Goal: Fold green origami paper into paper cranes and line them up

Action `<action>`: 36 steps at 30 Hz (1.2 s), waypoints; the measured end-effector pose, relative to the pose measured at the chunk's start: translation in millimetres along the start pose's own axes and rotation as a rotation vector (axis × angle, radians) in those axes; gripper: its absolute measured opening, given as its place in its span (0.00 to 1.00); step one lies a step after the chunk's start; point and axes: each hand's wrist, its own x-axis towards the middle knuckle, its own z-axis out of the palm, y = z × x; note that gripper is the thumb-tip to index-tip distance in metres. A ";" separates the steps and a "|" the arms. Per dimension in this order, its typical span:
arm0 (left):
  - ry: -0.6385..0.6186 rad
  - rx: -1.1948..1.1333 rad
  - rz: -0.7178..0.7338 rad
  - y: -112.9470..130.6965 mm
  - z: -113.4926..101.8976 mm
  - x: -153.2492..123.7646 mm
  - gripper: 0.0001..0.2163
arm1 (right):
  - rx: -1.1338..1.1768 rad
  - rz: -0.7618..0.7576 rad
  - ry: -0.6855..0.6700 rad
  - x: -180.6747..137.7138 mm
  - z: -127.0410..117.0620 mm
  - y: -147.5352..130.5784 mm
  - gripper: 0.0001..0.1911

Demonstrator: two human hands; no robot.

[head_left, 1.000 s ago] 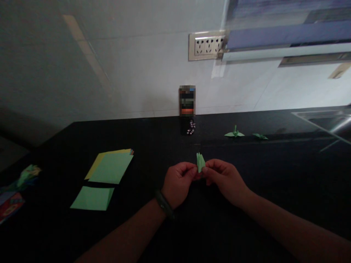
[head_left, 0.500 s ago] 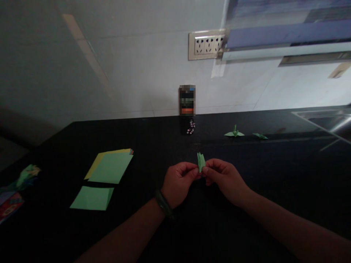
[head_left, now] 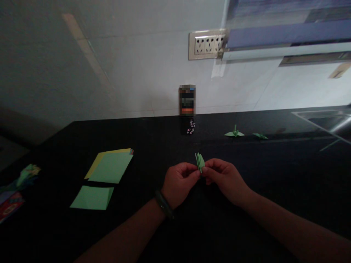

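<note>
My left hand (head_left: 181, 184) and right hand (head_left: 227, 180) both pinch the folded green paper (head_left: 200, 162), between my fingertips above the black counter (head_left: 153, 142). Looks mid-fold, layers fanned at top. Next move probably calls for a light grip, edges kept aligned.

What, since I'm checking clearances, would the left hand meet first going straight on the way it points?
First comes the folded green paper, which the left hand appears to pinch; just beyond, the right hand looks next, though depth is unclear.
</note>
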 end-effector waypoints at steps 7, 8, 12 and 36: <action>0.058 0.120 0.060 2.7 0.4 -2.2 0.06 | -0.210 -0.126 0.055 -2.3 -0.9 4.5 0.08; 0.067 0.153 0.078 2.9 0.6 -2.8 0.05 | -0.262 -0.168 0.065 -3.1 -1.2 5.4 0.08; 0.094 0.333 0.175 3.2 0.1 -4.9 0.05 | -0.467 -0.328 0.077 -7.3 -1.7 5.9 0.08; 0.041 0.081 0.127 3.9 0.3 -3.2 0.05 | -0.557 -0.415 0.083 -7.0 -4.5 4.4 0.09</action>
